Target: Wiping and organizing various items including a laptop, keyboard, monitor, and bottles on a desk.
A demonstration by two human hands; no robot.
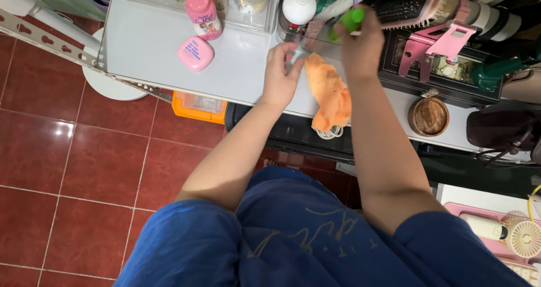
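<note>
While the fingers (360, 23) of the right hand (360, 47) are clamped on a small green plastic bottle (350, 21) above the white shelf (152, 50), the left hand (280, 75) is laid beside an orange crumpled cloth (331, 92), fingers loosely curled on the shelf. Cloth overhangs the edge; a nudge could drop it. Both forearms are extended forward.

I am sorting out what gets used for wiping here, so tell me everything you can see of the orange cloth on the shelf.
The orange cloth is soft, crumpled fabric, plain orange with no visible pattern. It lies bunched in a long heap on the white shelf, its lower end drooping over the front edge above a coiled white cable. It sits between the two hands: the left hand rests on the shelf just beside its upper end, and the right hand holds a green object above it. Neither hand clearly grips it.
</note>
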